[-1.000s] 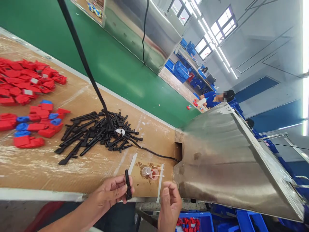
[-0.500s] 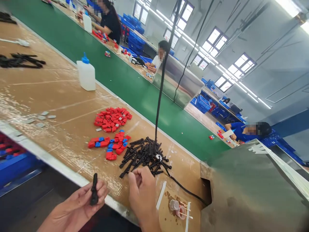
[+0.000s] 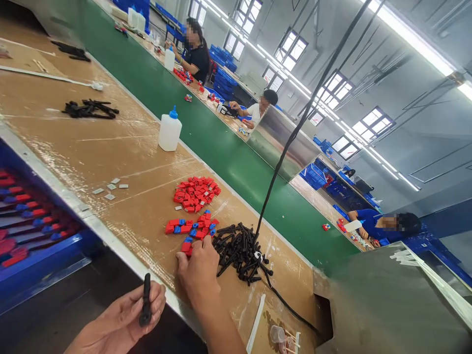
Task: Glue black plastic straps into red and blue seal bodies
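Observation:
My left hand [image 3: 127, 314], low in front of the table, pinches a slim black plastic part [image 3: 146, 301] upright between thumb and fingers. Over on the table my right hand [image 3: 201, 265] is curled down on a red and blue plastic piece [image 3: 186, 247], thumb to its left and fingertips partly hidden. Other red and blue pieces [image 3: 186, 227] lie just beyond these fingers. To the right of them spreads a heap of black parts [image 3: 239, 250]. A pile of red blocks [image 3: 197, 192] sits farther back.
A white bottle with a blue cap [image 3: 170, 132] stands near the green belt [image 3: 221, 150]. Small grey plates [image 3: 111, 187] lie to the left. A black cable [image 3: 275, 182] hangs into the black heap. A blue crate [image 3: 44, 265] sits below the table edge. Several co-workers sit across.
My right hand has moved left and forward, from beside the black heap to the red and blue pieces. My left hand still holds the black part. The view has shifted left.

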A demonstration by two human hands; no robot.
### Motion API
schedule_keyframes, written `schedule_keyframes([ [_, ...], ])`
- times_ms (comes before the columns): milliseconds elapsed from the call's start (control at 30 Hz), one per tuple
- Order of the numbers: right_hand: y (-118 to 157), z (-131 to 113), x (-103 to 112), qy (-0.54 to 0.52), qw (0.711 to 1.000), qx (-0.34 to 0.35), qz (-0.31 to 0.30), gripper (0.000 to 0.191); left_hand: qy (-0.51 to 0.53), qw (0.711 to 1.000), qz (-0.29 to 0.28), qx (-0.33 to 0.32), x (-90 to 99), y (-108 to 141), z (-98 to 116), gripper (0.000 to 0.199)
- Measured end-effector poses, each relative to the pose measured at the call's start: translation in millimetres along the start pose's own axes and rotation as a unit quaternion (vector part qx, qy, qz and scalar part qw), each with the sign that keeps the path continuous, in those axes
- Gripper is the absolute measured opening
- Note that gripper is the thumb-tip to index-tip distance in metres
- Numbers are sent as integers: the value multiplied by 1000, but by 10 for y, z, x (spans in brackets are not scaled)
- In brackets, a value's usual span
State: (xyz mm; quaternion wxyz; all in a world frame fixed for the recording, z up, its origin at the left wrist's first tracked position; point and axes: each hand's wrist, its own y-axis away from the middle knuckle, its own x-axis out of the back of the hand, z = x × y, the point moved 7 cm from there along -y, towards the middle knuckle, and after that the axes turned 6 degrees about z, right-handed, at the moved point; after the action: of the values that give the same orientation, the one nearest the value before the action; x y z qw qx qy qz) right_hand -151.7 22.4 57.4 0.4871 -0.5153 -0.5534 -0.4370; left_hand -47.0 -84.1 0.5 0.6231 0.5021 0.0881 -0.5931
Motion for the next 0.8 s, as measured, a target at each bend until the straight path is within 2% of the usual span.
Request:
schedule_keyframes([
  [100,-28,11,-62,5,1000,-15,-9,29,35,999,-7,0,-38,3,46,41],
  [267,-48,26,-89,8,999,-18,-26,32,12,999,-34,-6,-24,-73,11,41],
  [400,-20,-1,-55,-6,999,-34,-1,53,21,999,-24,-21,23,-91,13,39],
  [467,-26,-23,-40,-18,998,-54,12,57,33,999,-19,-19,48,-92,17,38],
  [667,-69,-97,-51,-35,998,-53,-25,34,36,999,-22,-23,91,-87,101,37],
  [800,-35,-52,-22,-43,998,-24,-31,29,38,999,-9,-31,95,-70,164,39],
])
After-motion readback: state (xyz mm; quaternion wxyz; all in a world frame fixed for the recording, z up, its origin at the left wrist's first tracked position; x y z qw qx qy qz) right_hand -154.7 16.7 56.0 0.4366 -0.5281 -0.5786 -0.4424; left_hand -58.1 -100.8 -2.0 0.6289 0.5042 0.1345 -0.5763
